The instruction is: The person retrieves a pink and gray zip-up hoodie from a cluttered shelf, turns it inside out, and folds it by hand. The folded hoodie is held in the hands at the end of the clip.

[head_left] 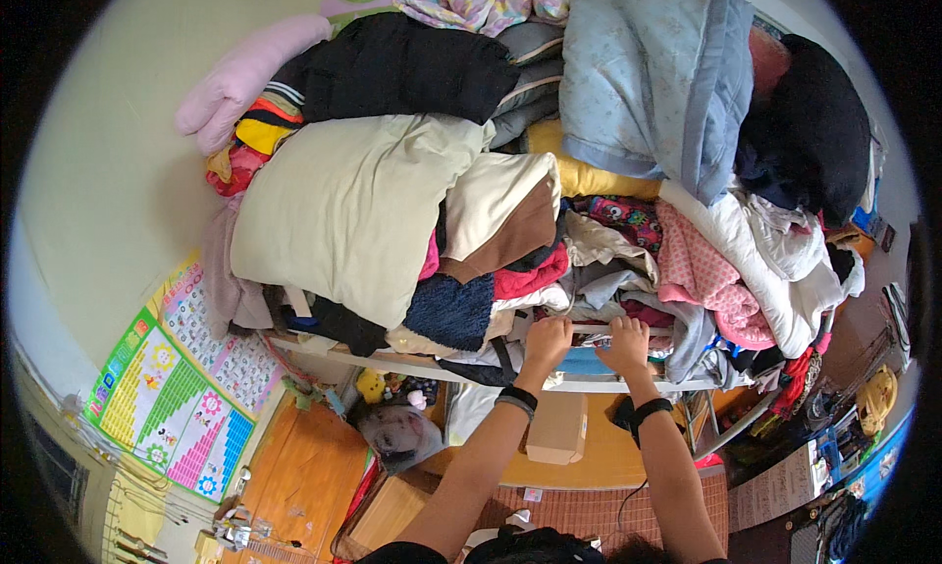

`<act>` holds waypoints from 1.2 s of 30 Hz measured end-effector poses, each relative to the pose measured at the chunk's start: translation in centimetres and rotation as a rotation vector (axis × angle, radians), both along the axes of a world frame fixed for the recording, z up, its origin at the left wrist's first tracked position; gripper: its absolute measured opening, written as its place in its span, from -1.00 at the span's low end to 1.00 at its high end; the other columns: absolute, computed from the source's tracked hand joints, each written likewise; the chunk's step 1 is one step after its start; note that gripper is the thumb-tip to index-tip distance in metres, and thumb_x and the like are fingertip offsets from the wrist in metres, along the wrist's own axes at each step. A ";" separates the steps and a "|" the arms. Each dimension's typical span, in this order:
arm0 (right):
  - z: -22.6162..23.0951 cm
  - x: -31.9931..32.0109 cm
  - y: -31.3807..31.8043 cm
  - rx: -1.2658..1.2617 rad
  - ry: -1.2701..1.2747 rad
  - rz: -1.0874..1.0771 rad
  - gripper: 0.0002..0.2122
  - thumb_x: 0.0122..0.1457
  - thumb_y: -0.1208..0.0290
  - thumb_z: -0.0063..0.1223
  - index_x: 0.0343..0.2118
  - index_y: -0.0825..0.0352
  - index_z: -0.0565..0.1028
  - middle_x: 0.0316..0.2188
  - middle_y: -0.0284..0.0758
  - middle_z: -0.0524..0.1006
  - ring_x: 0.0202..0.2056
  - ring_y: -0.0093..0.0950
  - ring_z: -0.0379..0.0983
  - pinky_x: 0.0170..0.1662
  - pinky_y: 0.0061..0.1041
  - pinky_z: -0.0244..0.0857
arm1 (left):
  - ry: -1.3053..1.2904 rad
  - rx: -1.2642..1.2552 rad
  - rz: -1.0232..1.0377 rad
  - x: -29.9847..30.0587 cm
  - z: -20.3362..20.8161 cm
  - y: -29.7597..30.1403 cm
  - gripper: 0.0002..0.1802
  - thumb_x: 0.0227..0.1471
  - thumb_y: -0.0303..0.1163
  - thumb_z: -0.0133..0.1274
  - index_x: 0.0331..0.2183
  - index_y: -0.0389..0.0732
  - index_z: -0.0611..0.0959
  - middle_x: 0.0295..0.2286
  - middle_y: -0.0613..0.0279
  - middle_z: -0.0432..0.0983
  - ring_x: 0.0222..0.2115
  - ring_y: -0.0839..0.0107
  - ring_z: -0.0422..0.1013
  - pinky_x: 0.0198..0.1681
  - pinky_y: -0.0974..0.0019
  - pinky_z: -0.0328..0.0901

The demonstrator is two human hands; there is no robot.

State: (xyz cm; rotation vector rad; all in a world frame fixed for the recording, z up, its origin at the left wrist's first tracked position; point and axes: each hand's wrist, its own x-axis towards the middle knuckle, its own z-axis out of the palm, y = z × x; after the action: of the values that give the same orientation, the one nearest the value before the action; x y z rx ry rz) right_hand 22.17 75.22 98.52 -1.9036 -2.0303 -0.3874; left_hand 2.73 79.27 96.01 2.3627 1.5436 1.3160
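A folded light blue cloth [586, 360] lies at the front edge of a white metal rack [628, 384], low in the middle of the view, and both hands are on it. The left hand [548, 340] rests with its fingers curled down over the cloth's left end, beside a dark strap that hangs from the pile; whether it pinches the fabric or only presses on it cannot be told. The right hand [626, 344] sits just beside it, fingers bent over the cloth's upper edge in the same narrow way. Each wrist carries a dark band. Directly above the hands the rack bears a tall heap of clothes and bedding: a navy fleece piece [451, 311] and a red garment [530, 277] to the left, a pink knitted item [702, 269] and a white padded jacket [760, 245] to the right. Higher up lie a large cream pillow [339, 211], a black garment [397, 65], a pale blue quilt [653, 73] and a pink pillow [245, 73]. Below the rack a small cardboard box [556, 429] stands near the left forearm, on an orange-brown surface. A colourful wall chart [167, 397] hangs on the pale wall at far left.
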 end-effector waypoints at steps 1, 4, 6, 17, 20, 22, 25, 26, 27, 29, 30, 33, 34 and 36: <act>-0.2 0.1 0.1 0.023 0.005 0.014 -0.38 -0.11 -0.03 0.37 -0.04 0.28 0.49 -0.05 -0.25 0.52 0.07 -0.27 0.38 0.23 -0.14 0.09 | -0.015 0.002 0.005 0.0 0.1 -0.1 -0.61 0.21 -0.23 -0.12 -0.48 -0.26 0.65 -0.43 -0.07 0.62 -0.37 -0.09 0.54 -0.22 -0.12 0.42; -0.7 1.0 0.5 0.062 0.072 0.093 -0.39 -0.11 -0.01 0.37 -0.02 0.27 0.51 -0.07 -0.24 0.55 0.07 -0.22 0.38 0.23 -0.10 0.08 | 0.021 -0.013 0.069 0.1 0.5 -0.4 -0.62 0.20 -0.22 -0.06 -0.49 -0.29 0.65 -0.45 -0.08 0.61 -0.37 -0.07 0.55 -0.24 -0.11 0.43; -1.0 1.5 0.8 0.094 0.152 0.138 -0.47 -0.12 0.07 0.38 -0.08 0.24 0.56 -0.11 -0.26 0.56 0.04 -0.19 0.39 0.21 -0.09 0.10 | 0.020 -0.020 0.070 0.2 0.6 -0.5 -0.62 0.20 -0.21 -0.04 -0.48 -0.30 0.64 -0.45 -0.08 0.61 -0.38 -0.06 0.55 -0.25 -0.10 0.43; -2.4 2.9 1.8 0.285 0.342 0.346 -0.65 -0.12 0.31 0.28 -0.21 0.29 0.56 -0.25 -0.28 0.58 -0.08 -0.18 0.44 0.16 -0.09 0.15 | -0.046 0.070 0.065 0.4 0.4 -0.9 -0.71 0.17 -0.28 0.02 -0.42 -0.30 0.65 -0.51 -0.01 0.57 -0.38 0.01 0.54 -0.26 -0.08 0.42; -2.5 3.5 1.8 0.212 0.331 0.335 -0.59 -0.07 0.34 0.27 -0.09 0.28 0.56 -0.18 -0.25 0.57 -0.03 -0.14 0.42 0.18 -0.06 0.12 | -0.005 0.056 0.169 0.8 0.2 -1.0 -0.74 0.09 -0.27 0.08 -0.48 -0.25 0.64 -0.52 -0.03 0.57 -0.41 0.00 0.51 -0.28 -0.08 0.38; -2.5 3.8 1.8 0.172 0.332 0.333 -0.60 -0.06 0.34 0.26 -0.09 0.27 0.56 -0.17 -0.24 0.57 -0.02 -0.13 0.42 0.19 -0.05 0.12 | -0.020 0.044 0.166 1.0 0.1 -1.0 -0.75 0.09 -0.28 0.08 -0.51 -0.24 0.64 -0.54 -0.01 0.56 -0.40 0.01 0.51 -0.29 -0.07 0.37; -2.6 4.0 1.8 0.199 0.332 0.368 -0.60 -0.05 0.34 0.27 -0.08 0.25 0.57 -0.16 -0.24 0.58 -0.04 -0.14 0.44 0.17 -0.08 0.14 | 0.004 0.116 0.197 1.1 0.0 -0.8 -0.74 0.11 -0.30 0.05 -0.52 -0.23 0.66 -0.55 -0.04 0.54 -0.43 -0.02 0.51 -0.31 -0.08 0.40; -2.7 4.0 1.8 0.258 0.301 0.386 -0.58 -0.07 0.32 0.29 -0.07 0.23 0.57 -0.16 -0.23 0.58 -0.05 -0.15 0.44 0.16 -0.09 0.16 | 0.100 0.127 0.202 1.0 0.0 -0.7 -0.74 0.09 -0.31 0.06 -0.54 -0.24 0.66 -0.55 -0.01 0.55 -0.43 -0.01 0.52 -0.31 -0.07 0.41; -2.8 4.0 1.8 0.294 0.284 0.419 -0.55 -0.10 0.30 0.32 -0.06 0.22 0.58 -0.15 -0.23 0.58 -0.06 -0.16 0.44 0.14 -0.11 0.19 | 0.067 0.081 0.195 1.0 -0.2 -0.7 -0.74 0.07 -0.31 0.06 -0.54 -0.26 0.66 -0.53 -0.02 0.56 -0.42 0.01 0.52 -0.30 -0.07 0.41; -2.9 3.9 1.7 0.232 0.315 0.377 -0.55 -0.08 0.30 0.34 -0.05 0.22 0.59 -0.14 -0.23 0.58 -0.02 -0.15 0.46 0.12 -0.14 0.22 | 0.199 0.070 0.157 0.7 -0.3 -0.5 -0.76 0.09 -0.33 0.04 -0.49 -0.26 0.66 -0.45 -0.05 0.58 -0.37 0.01 0.53 -0.26 -0.07 0.41; -3.0 3.8 1.7 0.190 0.370 0.365 -0.55 -0.07 0.31 0.34 -0.04 0.20 0.59 -0.12 -0.22 0.58 0.00 -0.15 0.44 0.12 -0.13 0.22 | 0.161 0.048 0.166 0.6 -0.4 -0.6 -0.77 0.12 -0.34 0.02 -0.44 -0.27 0.67 -0.44 -0.07 0.59 -0.36 -0.02 0.53 -0.24 -0.07 0.40; -2.8 3.6 1.4 0.228 0.348 0.368 -0.55 -0.09 0.20 0.32 -0.08 0.23 0.58 -0.14 -0.27 0.56 0.00 -0.17 0.41 0.18 -0.08 0.18 | 0.124 0.076 0.145 0.5 -0.3 -0.4 -0.76 0.11 -0.29 0.02 -0.46 -0.22 0.67 -0.48 0.00 0.59 -0.37 0.00 0.53 -0.25 -0.09 0.39; -2.6 3.5 1.3 0.245 0.339 0.368 -0.56 -0.09 0.20 0.30 -0.10 0.23 0.59 -0.17 -0.27 0.56 -0.02 -0.19 0.42 0.18 -0.09 0.17 | 0.056 0.099 0.160 0.7 -0.2 -0.5 -0.76 0.12 -0.30 0.01 -0.46 -0.22 0.67 -0.47 0.01 0.59 -0.36 0.01 0.53 -0.24 -0.09 0.38; -2.1 3.3 1.0 0.245 0.355 0.371 -0.58 -0.10 0.19 0.28 -0.14 0.22 0.59 -0.22 -0.28 0.55 -0.06 -0.22 0.42 0.18 -0.12 0.15 | 0.026 0.104 0.125 0.8 0.1 -0.8 -0.74 0.16 -0.32 -0.02 -0.46 -0.24 0.64 -0.47 0.00 0.58 -0.35 -0.02 0.51 -0.22 -0.08 0.35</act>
State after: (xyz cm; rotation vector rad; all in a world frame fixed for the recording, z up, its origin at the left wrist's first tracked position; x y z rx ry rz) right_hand 25.49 76.19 96.39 -1.3089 -1.9349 -0.1770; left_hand 3.49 78.52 96.16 2.3872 1.6957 1.4297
